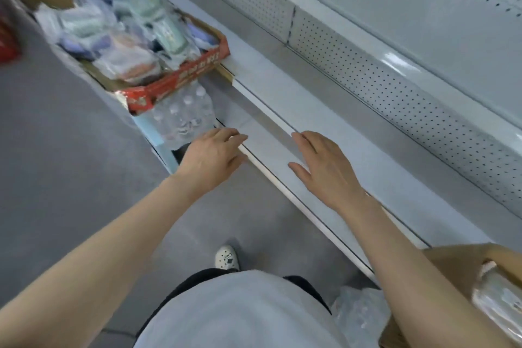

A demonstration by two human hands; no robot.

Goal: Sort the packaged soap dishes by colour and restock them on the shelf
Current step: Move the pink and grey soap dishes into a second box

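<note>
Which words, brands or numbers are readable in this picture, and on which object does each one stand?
No text can be read here.
Red box: white lettering on its side, too blurred to read.
Shoe: a small dark badge, too small to read.
Packaged soap dishes: any labels are too blurred.

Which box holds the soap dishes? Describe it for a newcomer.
Follow the white shelf leftward. Beside it, a shallow tray heaped with clear-wrapped soap dishes sits above a pack of water bottles. Its printed red sides set it apart from the plain brown box.
</note>
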